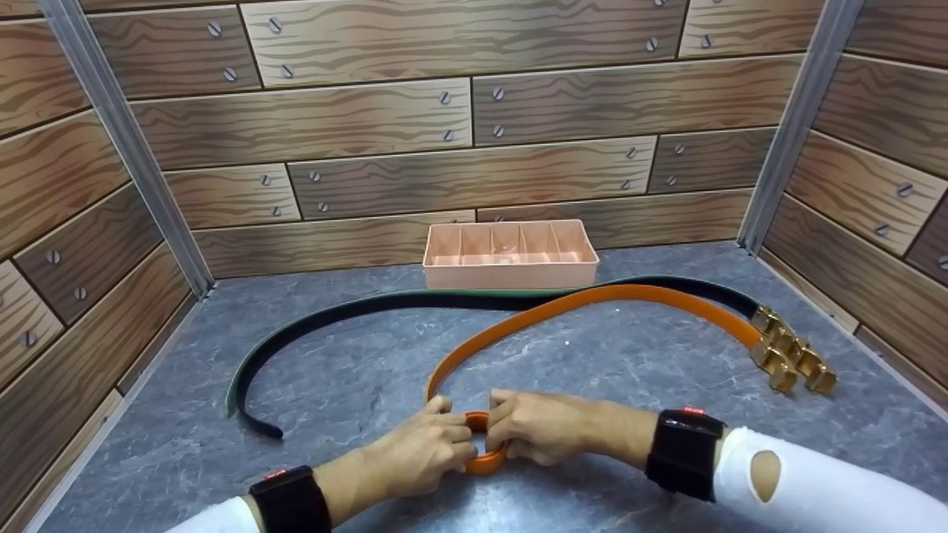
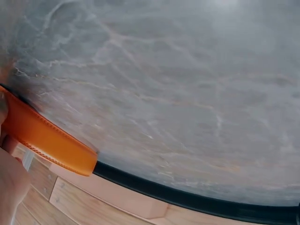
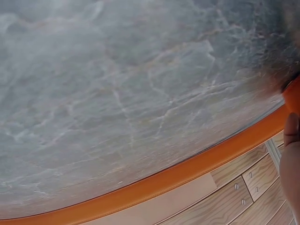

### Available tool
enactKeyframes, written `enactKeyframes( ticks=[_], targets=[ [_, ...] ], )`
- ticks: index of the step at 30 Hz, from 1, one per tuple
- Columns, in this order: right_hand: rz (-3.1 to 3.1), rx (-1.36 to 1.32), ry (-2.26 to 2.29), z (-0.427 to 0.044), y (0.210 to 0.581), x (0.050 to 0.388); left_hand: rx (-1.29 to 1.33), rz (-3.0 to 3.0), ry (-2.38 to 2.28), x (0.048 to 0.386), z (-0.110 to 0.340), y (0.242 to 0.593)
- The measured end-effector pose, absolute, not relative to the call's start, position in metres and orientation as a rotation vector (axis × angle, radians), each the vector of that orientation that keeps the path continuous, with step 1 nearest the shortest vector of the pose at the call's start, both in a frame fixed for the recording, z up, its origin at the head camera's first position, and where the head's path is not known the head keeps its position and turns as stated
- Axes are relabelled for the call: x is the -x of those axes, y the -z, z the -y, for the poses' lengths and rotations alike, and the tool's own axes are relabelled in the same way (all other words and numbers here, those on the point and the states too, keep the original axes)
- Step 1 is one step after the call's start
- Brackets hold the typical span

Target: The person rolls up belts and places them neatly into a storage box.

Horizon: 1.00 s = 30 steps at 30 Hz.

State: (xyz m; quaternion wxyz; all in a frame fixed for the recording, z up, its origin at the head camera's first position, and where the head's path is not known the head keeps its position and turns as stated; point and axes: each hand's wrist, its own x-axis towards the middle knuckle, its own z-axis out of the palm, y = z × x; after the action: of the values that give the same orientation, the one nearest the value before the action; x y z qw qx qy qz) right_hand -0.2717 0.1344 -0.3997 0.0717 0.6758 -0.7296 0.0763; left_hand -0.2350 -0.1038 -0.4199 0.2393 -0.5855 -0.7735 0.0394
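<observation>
An orange belt point(image 1: 637, 293) curves across the table from its gold buckle point(image 1: 774, 363) to a small loop between my hands. My left hand point(image 1: 422, 450) grips the left side of that loop. From the right, my right hand point(image 1: 539, 428) pinches the loop with curled fingers. In the left wrist view a stitched stretch of the orange belt point(image 2: 56, 140) runs out of the fingers. The right wrist view shows its long strap point(image 3: 164, 180) leading up to the right hand. My palms and some fingertips are hidden.
Behind the orange belt, a black belt with a green side point(image 1: 400, 298) arcs over the table point(image 1: 348, 370). Its gold buckle end lies by the other buckle at right. A pink compartment box point(image 1: 511, 277) stands against the wood-patterned back wall point(image 1: 370, 122).
</observation>
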Motion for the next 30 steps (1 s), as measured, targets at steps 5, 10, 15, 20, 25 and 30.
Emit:
enactKeyframes(
  ticks=[5,10,15,20,25,30],
  targets=[
    [2.143,-1.999,-0.263,-0.130,0.404,0.265,1.559,2.122,-0.062,0.232,0.100,0.424],
    [2.142,-1.977,-0.301,-0.125,0.404,0.266,1.561,2.092,-0.119,0.232,0.101,0.422],
    [2.139,-2.042,-0.309,-0.125,0.401,0.273,1.630,2.057,-0.241,0.236,0.105,0.415],
    [2.148,-2.085,-0.325,-0.127,0.401,0.276,1.664,2.119,-0.300,0.241,0.109,0.409],
    [2.138,-2.074,-0.318,-0.128,0.402,0.276,1.651,2.104,-0.281,0.239,0.106,0.411],
    [2.072,-1.987,-0.247,-0.125,0.407,0.268,1.555,2.075,-0.284,0.233,0.101,0.417]
  ],
)
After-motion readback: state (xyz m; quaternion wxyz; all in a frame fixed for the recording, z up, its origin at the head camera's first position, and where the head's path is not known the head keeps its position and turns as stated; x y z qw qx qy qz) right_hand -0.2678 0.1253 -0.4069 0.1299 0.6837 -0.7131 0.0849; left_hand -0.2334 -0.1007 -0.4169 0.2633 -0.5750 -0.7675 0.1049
